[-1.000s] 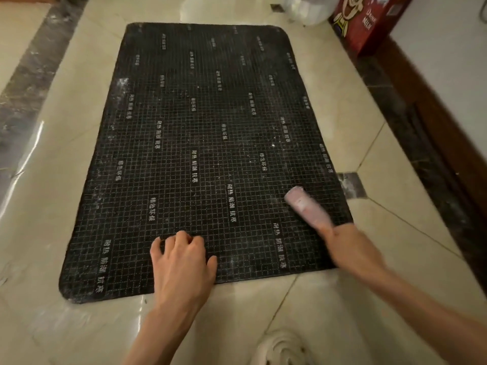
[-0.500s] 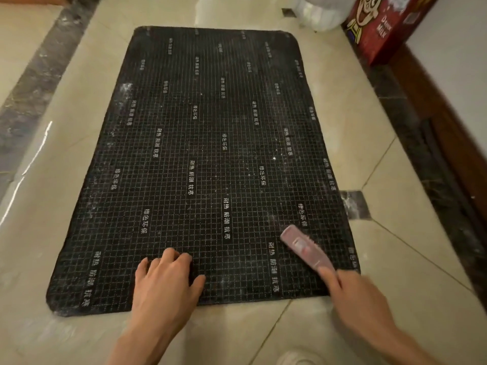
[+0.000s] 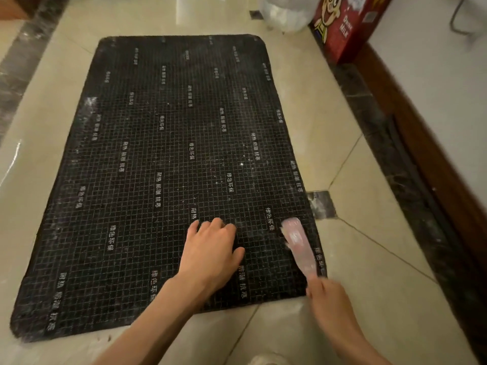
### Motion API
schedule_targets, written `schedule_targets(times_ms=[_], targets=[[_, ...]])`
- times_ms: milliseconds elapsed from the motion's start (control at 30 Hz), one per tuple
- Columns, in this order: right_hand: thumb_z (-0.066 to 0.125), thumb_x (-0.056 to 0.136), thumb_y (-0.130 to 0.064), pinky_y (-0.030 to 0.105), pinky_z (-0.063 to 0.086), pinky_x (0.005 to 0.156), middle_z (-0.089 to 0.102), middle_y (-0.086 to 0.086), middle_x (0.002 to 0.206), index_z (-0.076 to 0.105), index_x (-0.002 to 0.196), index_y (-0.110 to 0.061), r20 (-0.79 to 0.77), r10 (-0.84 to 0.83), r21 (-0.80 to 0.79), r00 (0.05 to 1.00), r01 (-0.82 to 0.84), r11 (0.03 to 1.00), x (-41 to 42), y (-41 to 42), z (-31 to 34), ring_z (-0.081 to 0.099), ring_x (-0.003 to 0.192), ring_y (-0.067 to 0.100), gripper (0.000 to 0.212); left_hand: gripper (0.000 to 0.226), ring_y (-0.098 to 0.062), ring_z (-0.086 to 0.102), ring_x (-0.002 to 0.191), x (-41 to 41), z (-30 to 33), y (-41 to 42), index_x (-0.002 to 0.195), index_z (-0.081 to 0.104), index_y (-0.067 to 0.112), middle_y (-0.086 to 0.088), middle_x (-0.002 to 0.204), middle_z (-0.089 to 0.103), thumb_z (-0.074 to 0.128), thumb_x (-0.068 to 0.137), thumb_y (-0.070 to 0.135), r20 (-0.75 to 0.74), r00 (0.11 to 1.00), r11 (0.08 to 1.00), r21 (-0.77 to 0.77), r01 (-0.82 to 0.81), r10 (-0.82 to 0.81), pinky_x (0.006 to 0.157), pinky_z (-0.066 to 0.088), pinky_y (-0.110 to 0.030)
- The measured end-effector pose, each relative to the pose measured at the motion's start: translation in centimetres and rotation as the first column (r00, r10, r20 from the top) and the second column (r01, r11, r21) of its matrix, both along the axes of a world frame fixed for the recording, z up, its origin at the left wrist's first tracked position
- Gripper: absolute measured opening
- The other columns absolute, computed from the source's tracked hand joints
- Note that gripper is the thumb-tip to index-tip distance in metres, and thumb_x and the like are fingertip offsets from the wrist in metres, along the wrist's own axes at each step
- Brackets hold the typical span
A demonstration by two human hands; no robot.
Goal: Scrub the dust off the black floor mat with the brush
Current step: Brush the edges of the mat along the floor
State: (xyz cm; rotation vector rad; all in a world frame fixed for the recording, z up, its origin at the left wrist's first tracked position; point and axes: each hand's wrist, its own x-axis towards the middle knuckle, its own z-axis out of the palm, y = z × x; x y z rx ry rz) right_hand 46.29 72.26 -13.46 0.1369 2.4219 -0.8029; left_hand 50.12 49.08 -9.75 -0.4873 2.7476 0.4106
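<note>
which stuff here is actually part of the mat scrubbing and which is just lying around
In use:
black floor mat
pink brush, gripped by the right hand
left hand, pressing on the mat

Lying about:
red milk carton
clear plastic bag

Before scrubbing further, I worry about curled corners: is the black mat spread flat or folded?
Spread flat: the black mat lies fully open on the floor tiles, every visible corner down, no fold.
</note>
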Motion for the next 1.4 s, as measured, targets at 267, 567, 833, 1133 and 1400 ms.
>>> schedule_targets(times_ms=[267, 567, 833, 1133, 1400], targets=[[0.038, 0.101, -0.026, 0.031, 0.029, 0.048, 0.046, 0.001, 0.057, 0.053, 0.068, -0.012, 0.143, -0.245, -0.111, 0.959, 0.262, 0.959, -4.0, -3.6, -0.1, 0.037, 0.048, 0.017, 0.04, 0.037, -0.018, 0.051, 0.122, -1.3, -1.5, 1.1, 0.126, 0.056, 0.025, 0.002, 0.127, 0.054, 0.049, 0.097, 0.047, -0.016, 0.995, 0.995, 0.003, 0.096, -0.096, 0.123, 0.014, -0.048], [0.041, 0.103, -0.027, 0.024, 0.023, 0.039, 0.041, -0.006, 0.044, 0.052, 0.068, -0.014, 0.247, -0.163, -0.121, 0.955, 0.198, 0.973, -7.0, -3.8, 3.0, 0.031, 0.034, 0.01, 0.038, 0.035, -0.017, 0.05, 0.123, -2.0, -1.7, -0.1, 0.125, 0.056, 0.025, 0.002, 0.128, 0.052, 0.048, 0.099, 0.046, -0.08, 0.992, 0.995, -0.034, 0.094, -0.096, 0.123, 0.009, -0.05], [0.037, 0.101, -0.02, 0.024, 0.021, 0.038, 0.038, -0.003, 0.045, 0.046, 0.068, -0.014, 0.253, -0.204, -0.111, 0.946, 0.238, 0.965, -5.8, -4.4, 1.9, 0.028, 0.034, 0.012, 0.035, 0.038, -0.027, 0.049, 0.128, -1.9, -3.1, -1.0, 0.122, 0.059, 0.02, -0.011, 0.145, 0.045, 0.059, 0.093, 0.044, -0.144, 0.989, 0.995, -0.098, 0.021, -0.035, 0.12, 0.018, -0.053], [0.038, 0.104, -0.018, 0.023, 0.032, 0.033, 0.044, -0.001, 0.056, 0.053, 0.102, -0.002, 0.239, -0.124, -0.108, 0.963, 0.154, 0.982, -16.0, -12.4, 1.8, 0.036, 0.038, 0.012, 0.022, 0.064, -0.03, 0.051, 0.125, -1.4, -3.2, -3.5, 0.13, 0.055, 0.015, -0.013, 0.136, 0.051, 0.074, 0.08, 0.05, -0.096, 0.995, 0.982, -0.189, -0.022, 0.004, 0.118, 0.024, -0.056], [0.036, 0.105, -0.027, 0.025, 0.027, 0.036, 0.043, -0.002, 0.048, 0.05, 0.074, -0.011, 0.333, -0.062, -0.141, 0.941, 0.115, 0.983, -5.5, -11.0, 1.5, 0.032, 0.032, 0.013, 0.038, 0.061, -0.024, 0.044, 0.129, -2.1, -3.1, -4.5, 0.129, 0.049, 0.022, -0.004, 0.135, 0.046, 0.061, 0.086, 0.063, -0.079, 0.997, 0.981, -0.196, 0.004, -0.02, 0.12, 0.009, -0.055]])
